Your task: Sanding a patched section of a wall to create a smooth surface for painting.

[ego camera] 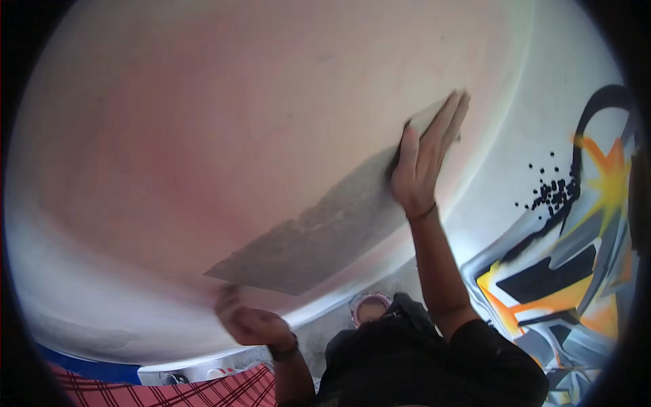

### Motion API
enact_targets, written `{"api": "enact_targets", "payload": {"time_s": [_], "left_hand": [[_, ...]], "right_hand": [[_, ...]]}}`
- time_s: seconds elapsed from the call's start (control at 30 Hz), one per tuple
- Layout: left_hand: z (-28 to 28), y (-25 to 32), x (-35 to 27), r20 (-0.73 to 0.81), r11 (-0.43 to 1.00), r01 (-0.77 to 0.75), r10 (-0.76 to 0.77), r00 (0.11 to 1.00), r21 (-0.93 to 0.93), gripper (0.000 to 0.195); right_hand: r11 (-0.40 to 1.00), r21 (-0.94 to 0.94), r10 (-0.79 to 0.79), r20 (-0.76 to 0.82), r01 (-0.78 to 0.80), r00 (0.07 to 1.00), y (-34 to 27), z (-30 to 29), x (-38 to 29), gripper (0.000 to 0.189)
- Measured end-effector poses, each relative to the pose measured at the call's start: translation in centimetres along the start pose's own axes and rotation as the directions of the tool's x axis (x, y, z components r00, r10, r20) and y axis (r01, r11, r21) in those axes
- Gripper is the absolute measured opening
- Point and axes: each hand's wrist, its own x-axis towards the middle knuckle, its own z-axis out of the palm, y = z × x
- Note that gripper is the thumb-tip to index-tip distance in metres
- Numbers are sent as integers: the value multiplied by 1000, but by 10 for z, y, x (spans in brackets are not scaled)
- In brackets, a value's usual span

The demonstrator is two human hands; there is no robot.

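Observation:
My right hand (424, 157) lies against a broad wall surface (229, 112) with its fingers stretched out, holding a flat pale piece (427, 116) against it. Palm and fingers cover most of that piece, so its kind is unclear. From under this hand a grey patch (325, 229) runs down to the left, with a ragged upper edge and a straight lower end. The rest of the surface is blotched pink and beige. My left hand (254, 320), blurred, is just below the patch's lower left end. Its fingers are loosely bent, and nothing shows in them.
A round container (370, 309) with a smeared pinkish rim stands below, close to my body. Painted graffiti (554, 285) in black, orange, yellow and grey covers the wall at right. A red plaid cloth (178, 394) and a blue strip (96, 367) appear at lower left.

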Motion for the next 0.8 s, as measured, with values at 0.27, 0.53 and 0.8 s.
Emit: {"api": "enact_targets", "payload": {"time_s": [0.27,0.53,0.8], "left_hand": [[-12,-44,45,-358,974,-111,178,916,200,15],[15,-60,36,-451,971,-156,224,864,183,18],[15,-56,37,-417,961,-74,184,890,266,17]], "right_hand": [[999,-37,-13,63,15,998,7,6,-34,84],[1000,-8,-25,-3,25,1000,9,14,-42,89],[998,-65,-21,-80,15,997,28,5,16,86]]}}
